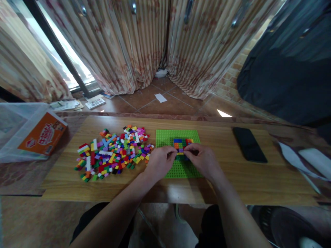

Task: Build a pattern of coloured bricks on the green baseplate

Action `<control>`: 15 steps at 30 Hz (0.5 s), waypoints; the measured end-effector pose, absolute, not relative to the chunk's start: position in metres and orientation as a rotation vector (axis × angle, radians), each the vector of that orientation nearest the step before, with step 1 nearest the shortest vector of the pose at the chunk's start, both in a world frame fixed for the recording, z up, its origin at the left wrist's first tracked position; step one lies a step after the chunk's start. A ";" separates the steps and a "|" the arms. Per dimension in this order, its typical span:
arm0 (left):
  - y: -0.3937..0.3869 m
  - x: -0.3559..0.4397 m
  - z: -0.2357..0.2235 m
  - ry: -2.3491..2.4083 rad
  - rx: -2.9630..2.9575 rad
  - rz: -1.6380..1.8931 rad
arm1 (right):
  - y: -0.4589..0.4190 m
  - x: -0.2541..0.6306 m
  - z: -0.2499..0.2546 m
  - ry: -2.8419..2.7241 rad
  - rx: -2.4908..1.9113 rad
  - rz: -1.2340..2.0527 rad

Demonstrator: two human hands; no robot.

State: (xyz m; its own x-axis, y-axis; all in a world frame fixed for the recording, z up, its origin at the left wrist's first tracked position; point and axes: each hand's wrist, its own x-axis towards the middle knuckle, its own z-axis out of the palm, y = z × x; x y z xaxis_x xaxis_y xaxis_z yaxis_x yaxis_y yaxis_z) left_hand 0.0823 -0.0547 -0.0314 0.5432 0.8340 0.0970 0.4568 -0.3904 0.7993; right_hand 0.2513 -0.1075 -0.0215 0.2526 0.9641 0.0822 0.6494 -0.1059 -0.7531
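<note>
A block of coloured toy bricks (178,145) stands on the green studded baseplate (178,170), with blue, orange, green, red and purple pieces on top. My left hand (160,161) reaches its near left side, thumb and forefinger closed in a pinch. From the other side comes my right hand (201,159), also pinching, its fingertips close to those of the left. Both hands grip toy bricks at the block's near edge, where a yellow strip shows. The fingers partly hide which pieces they hold.
Loose toy bricks (113,153) lie heaped on the wooden table (232,187) left of the baseplate. A black phone-like slab (249,144) rests at the right. Off the left end stands a clear plastic box (23,131) with an orange label.
</note>
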 end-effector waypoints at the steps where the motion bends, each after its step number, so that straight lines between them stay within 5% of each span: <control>1: -0.055 0.083 -0.031 1.047 2.036 0.649 | -0.107 0.251 -0.021 -1.469 -1.837 0.576; 15: -0.054 0.089 -0.028 1.144 1.969 0.609 | -0.104 0.249 -0.024 -1.414 -1.867 0.570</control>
